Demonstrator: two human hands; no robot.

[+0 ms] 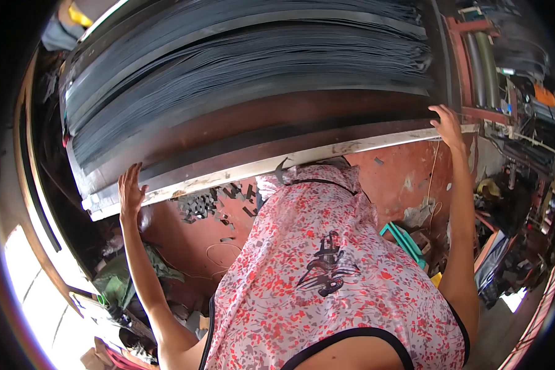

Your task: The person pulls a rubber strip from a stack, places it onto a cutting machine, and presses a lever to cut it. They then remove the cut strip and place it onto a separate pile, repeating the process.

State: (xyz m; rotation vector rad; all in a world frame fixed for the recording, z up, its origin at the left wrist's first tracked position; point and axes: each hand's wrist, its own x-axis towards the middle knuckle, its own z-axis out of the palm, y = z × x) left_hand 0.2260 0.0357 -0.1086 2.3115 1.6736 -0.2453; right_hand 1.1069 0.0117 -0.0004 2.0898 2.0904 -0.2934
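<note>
1. The fingers of my left hand (131, 192) are spread wide and pressed flat against the pale near edge of the broad dark steel sheet (259, 126).
2. My right hand (447, 125) lies over the same edge's far end. I cannot tell whether it is clamped.
3. The sheet lies at chest height below a stack of thin grey metal sheets (246, 61).
4. I judge I'm bracing it; shifting it calls for an even two-handed pull.

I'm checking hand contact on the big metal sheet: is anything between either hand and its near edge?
Nothing visible. The left hand lies spread open against the pale near edge of the metal sheet, and the right hand rests on that same edge farther along.
</note>
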